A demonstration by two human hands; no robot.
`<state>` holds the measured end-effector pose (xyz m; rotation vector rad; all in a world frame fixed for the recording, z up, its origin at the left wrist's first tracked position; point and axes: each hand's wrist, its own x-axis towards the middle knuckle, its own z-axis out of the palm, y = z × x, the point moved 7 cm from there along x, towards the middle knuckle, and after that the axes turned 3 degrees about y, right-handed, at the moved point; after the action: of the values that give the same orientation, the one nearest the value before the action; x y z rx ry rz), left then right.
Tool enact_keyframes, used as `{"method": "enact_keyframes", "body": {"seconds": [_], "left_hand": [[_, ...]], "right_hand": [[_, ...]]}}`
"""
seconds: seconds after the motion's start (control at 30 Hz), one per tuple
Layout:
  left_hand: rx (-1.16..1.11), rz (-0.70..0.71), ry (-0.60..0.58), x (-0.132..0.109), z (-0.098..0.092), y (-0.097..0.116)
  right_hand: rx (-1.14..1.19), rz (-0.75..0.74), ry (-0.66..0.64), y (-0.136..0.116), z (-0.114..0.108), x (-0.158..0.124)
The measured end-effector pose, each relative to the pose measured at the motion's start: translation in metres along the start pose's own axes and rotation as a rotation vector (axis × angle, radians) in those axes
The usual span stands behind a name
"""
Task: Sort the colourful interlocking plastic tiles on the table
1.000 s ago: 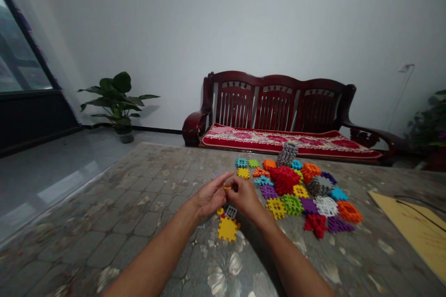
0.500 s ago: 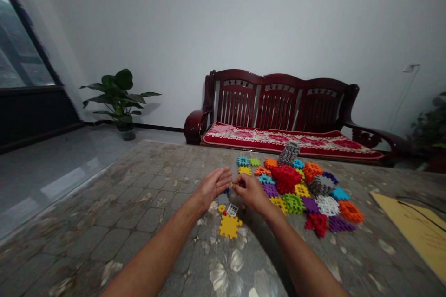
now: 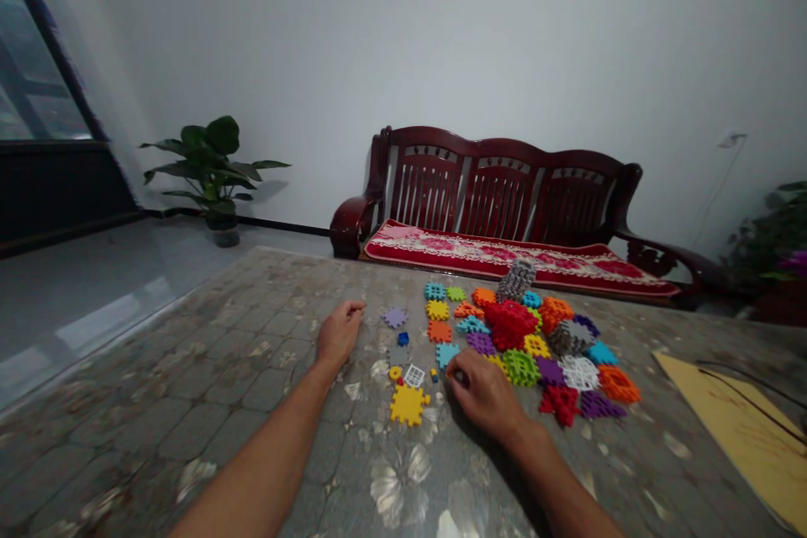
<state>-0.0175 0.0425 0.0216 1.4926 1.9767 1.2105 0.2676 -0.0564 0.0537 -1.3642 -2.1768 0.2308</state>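
My left hand (image 3: pixel 339 333) rests left of the loose pieces, its fingers curled together, and nothing shows in them. Lower right, my right hand (image 3: pixel 482 387) has its fingers curled in; whatever they may hold is hidden. Just left of its fingertips lies a small blue and yellow piece (image 3: pixel 434 376), with a light blue plate (image 3: pixel 447 355) above. Between the hands lie a lavender toothed plate (image 3: pixel 395 318), a small blue block (image 3: pixel 403 339), a grey plate (image 3: pixel 398 356), a yellow ring (image 3: pixel 395 372), a white lattice window piece (image 3: pixel 414 376) and a yellow toothed plate (image 3: pixel 408 405).
Many coloured interlocking pieces, among them a red cluster (image 3: pixel 512 324) and a grey cylinder (image 3: pixel 516 280), cover the table's right-hand part. A yellow board (image 3: pixel 725 429) with a black cable lies farther right. Behind stands a wooden bench (image 3: pixel 479 185); a potted plant (image 3: pixel 218 168) is at left.
My hands have parted. The left moved left and its spread fingers curled; the right moved down and right, and the small yellow piece at its fingertips no longer shows.
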Motion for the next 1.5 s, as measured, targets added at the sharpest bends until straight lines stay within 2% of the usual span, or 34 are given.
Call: {"method": "enact_keyframes", "body": {"seconds": [0.17, 0.37, 0.77, 0.97, 1.1, 1.27, 1.5], "left_hand": [[0.082, 0.021, -0.029, -0.001, 0.0, 0.004], [0.117, 0.068, -0.04, -0.003, 0.0, 0.008], [0.195, 0.097, -0.056, -0.005, 0.001, 0.011], [0.228, 0.106, -0.068, -0.005, 0.003, 0.01], [0.252, 0.116, -0.086, -0.006, 0.006, 0.012], [0.253, 0.174, -0.128, -0.009, 0.008, 0.018], [0.217, 0.211, -0.153, -0.012, 0.008, 0.019]], "right_hand": [[-0.013, -0.037, 0.009, 0.004, -0.004, -0.003], [0.036, -0.005, 0.041, 0.008, -0.004, -0.005], [-0.143, -0.033, -0.076, -0.024, 0.013, 0.008], [-0.188, 0.016, -0.032, -0.011, 0.009, 0.0], [-0.208, -0.001, 0.011, -0.009, 0.004, -0.003], [-0.146, -0.003, 0.027, -0.015, 0.006, -0.001], [0.101, -0.046, -0.013, -0.035, 0.013, 0.005]]}}
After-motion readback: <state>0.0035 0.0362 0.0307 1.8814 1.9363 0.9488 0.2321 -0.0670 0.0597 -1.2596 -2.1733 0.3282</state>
